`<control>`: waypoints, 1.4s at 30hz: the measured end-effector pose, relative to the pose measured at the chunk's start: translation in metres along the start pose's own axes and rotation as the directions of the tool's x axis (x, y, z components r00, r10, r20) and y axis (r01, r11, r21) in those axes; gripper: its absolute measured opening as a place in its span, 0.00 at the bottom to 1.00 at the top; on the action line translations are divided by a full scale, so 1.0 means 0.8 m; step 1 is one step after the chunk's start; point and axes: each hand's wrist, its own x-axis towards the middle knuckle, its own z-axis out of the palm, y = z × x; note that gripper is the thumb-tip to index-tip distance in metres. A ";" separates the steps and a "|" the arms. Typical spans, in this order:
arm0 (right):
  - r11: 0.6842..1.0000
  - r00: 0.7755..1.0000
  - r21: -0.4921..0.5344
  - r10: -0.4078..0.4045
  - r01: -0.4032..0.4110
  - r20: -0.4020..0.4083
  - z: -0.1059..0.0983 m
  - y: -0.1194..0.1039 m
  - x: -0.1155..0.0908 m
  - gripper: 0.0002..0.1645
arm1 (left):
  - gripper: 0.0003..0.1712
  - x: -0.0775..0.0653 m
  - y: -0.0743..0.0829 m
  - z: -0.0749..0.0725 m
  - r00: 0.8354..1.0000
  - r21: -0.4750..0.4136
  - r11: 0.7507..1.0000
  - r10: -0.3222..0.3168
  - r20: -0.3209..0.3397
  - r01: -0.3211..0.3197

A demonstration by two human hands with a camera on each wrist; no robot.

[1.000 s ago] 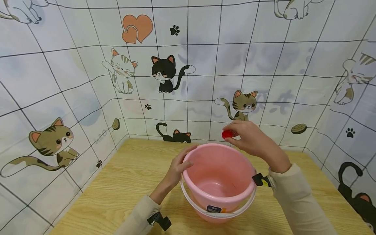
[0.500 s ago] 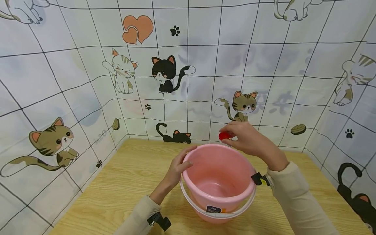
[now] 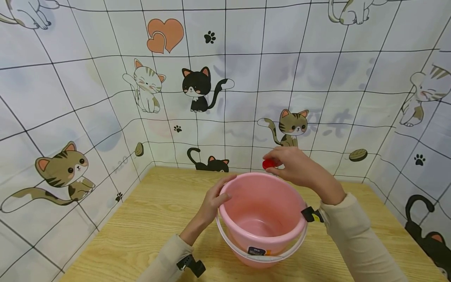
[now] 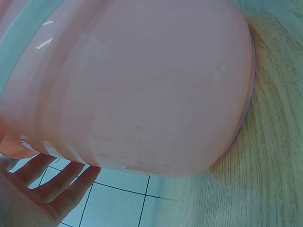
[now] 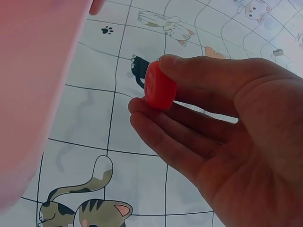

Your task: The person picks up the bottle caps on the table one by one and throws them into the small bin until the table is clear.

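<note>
A pink bucket (image 3: 260,219) with a white handle (image 3: 262,258) hanging down in front stands on the table, its mouth turned toward me; nothing is seen inside. My left hand (image 3: 213,199) grips the left side of its rim, thumb over the edge; in the left wrist view the fingers (image 4: 71,189) touch its outer wall. My right hand (image 3: 296,164) is above and behind the far rim, apart from the bucket. It pinches a small red round cap (image 5: 161,86) between thumb and fingers; other fingers lie extended below it.
A wood-grain table (image 3: 158,219) lies under the bucket. White grid cloth (image 3: 243,78) printed with cartoon cats closes off the back and both sides. Black straps are on both wrists.
The right hand has moved slightly left and down with the red cap, then stayed in place over the last half second. The left hand and bucket have not moved.
</note>
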 end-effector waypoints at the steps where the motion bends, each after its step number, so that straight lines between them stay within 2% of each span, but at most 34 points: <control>1: 1.000 1.000 -0.001 0.001 -0.001 0.002 0.000 0.000 0.000 0.17 | 0.37 0.000 0.000 0.000 1.000 0.000 1.000 0.001 0.000 -0.001; 42: 1.000 1.000 -0.001 -0.011 0.011 -0.022 0.000 0.005 -0.002 0.16 | 0.38 0.000 0.001 0.001 1.000 0.004 1.000 -0.011 -0.002 0.011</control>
